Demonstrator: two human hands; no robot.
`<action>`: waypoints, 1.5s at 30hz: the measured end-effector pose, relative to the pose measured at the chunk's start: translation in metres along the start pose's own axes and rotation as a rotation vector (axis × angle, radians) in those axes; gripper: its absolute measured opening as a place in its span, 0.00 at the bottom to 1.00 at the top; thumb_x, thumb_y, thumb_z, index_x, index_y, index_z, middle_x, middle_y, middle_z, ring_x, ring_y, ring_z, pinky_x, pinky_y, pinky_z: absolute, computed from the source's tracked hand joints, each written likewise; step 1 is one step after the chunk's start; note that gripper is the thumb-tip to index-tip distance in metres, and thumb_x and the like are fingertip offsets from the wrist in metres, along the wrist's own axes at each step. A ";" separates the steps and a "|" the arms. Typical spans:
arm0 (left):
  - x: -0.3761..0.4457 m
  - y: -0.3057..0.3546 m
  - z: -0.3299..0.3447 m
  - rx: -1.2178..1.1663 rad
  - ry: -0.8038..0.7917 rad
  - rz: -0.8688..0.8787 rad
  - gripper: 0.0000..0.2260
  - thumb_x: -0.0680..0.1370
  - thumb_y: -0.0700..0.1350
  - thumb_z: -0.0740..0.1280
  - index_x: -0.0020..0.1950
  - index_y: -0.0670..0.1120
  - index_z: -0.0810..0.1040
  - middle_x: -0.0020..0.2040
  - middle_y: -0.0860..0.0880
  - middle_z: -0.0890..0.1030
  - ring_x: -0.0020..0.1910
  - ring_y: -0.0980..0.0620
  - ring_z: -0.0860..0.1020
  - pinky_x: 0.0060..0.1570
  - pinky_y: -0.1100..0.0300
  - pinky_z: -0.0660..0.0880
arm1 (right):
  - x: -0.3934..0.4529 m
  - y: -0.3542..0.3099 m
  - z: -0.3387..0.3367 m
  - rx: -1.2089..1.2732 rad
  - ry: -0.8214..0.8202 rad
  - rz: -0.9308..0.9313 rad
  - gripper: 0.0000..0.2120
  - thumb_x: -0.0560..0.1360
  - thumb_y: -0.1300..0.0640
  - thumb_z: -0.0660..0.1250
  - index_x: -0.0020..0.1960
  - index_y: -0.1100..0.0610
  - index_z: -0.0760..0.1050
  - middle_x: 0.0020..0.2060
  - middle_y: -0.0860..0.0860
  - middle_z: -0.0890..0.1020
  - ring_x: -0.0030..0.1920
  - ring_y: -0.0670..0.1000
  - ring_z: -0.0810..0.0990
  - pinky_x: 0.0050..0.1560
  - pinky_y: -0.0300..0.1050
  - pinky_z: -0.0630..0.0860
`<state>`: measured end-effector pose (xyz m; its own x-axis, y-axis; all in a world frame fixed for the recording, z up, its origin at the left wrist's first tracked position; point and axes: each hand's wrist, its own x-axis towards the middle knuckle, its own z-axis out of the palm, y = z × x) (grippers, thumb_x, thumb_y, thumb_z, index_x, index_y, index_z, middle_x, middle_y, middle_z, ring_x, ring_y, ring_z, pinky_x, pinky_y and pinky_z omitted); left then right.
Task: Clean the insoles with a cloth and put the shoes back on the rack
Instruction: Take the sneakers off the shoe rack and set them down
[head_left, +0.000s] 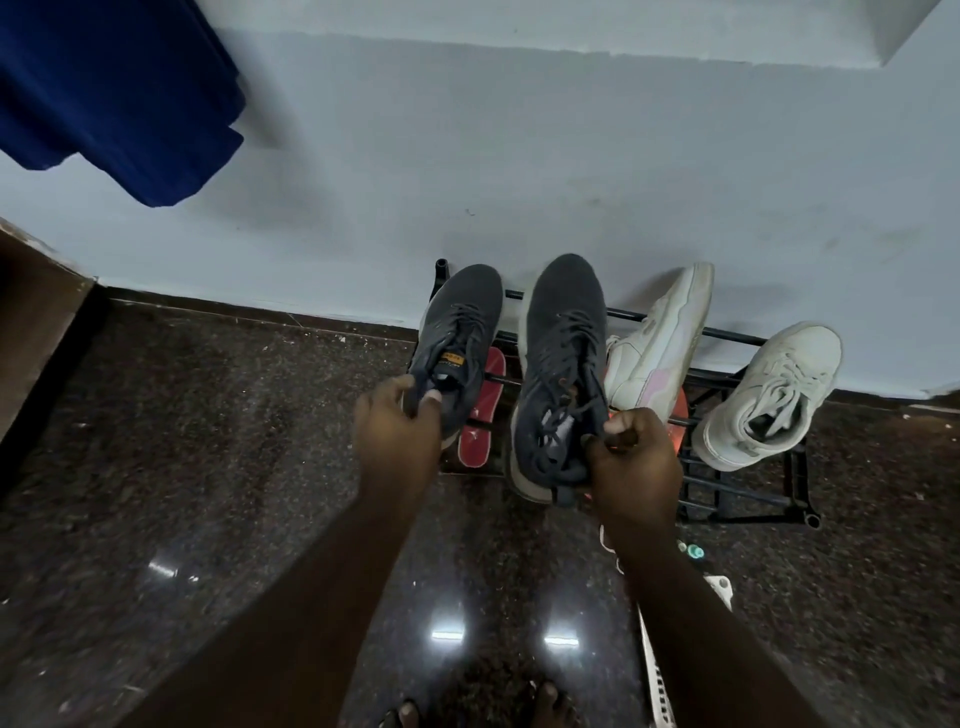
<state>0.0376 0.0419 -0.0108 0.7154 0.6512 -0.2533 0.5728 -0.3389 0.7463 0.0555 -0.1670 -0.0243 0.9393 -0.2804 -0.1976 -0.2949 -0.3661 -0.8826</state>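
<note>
Currently, the left hand (397, 431) grips the heel end of the left dark grey shoe (457, 332), with the thumb pressed on the collar and the fingers curled round its rim. The right hand (631, 457) grips the heel end of the right dark grey shoe (563, 374), fingers curled tight over the collar. Both dark shoes point toe-first toward the pale blue wall (519, 156) and sit over the left part of the black metal shoe rack (748, 499); whether their soles rest fully on the rack bars cannot be determined. A red insole (483, 410) lies on a lower level of the rack, between the two dark shoes. An orange-red object (678, 415) shows just beside the right hand, partly hidden; its identity is unclear. Two white sneakers occupy the right part of the rack: the first white sneaker (660, 338) is tilted on its side just beside the right dark shoe, and the second white sneaker (774, 395) rests upright, well to the right. The rack stands on a dark polished stone floor (208, 467) against the wall. A dark blue fabric (114, 88) hangs at upper left.
</note>
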 end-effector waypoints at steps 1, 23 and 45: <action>0.010 -0.003 -0.003 0.027 0.011 -0.083 0.22 0.77 0.55 0.70 0.67 0.47 0.74 0.62 0.47 0.75 0.52 0.47 0.81 0.44 0.52 0.82 | -0.002 0.000 -0.001 -0.006 -0.012 -0.013 0.13 0.69 0.65 0.72 0.41 0.51 0.71 0.36 0.51 0.79 0.37 0.53 0.79 0.39 0.45 0.75; 0.000 -0.007 -0.042 -0.570 -0.355 -0.515 0.12 0.81 0.32 0.61 0.61 0.45 0.73 0.56 0.41 0.83 0.51 0.40 0.84 0.45 0.44 0.84 | -0.027 -0.035 0.026 -0.012 -0.086 -0.029 0.21 0.69 0.66 0.67 0.53 0.43 0.69 0.43 0.39 0.80 0.41 0.48 0.83 0.44 0.55 0.81; -0.123 -0.262 -0.122 -0.393 -0.265 -0.775 0.16 0.75 0.26 0.65 0.58 0.42 0.75 0.50 0.34 0.82 0.44 0.36 0.81 0.46 0.43 0.79 | -0.288 0.063 0.063 -0.109 -0.401 0.416 0.23 0.77 0.63 0.66 0.64 0.40 0.68 0.46 0.43 0.79 0.39 0.35 0.73 0.41 0.20 0.67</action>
<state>-0.2496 0.1333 -0.0994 0.2826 0.4063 -0.8689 0.7888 0.4170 0.4515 -0.2226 -0.0536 -0.0492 0.7276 -0.0699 -0.6825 -0.6491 -0.3921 -0.6518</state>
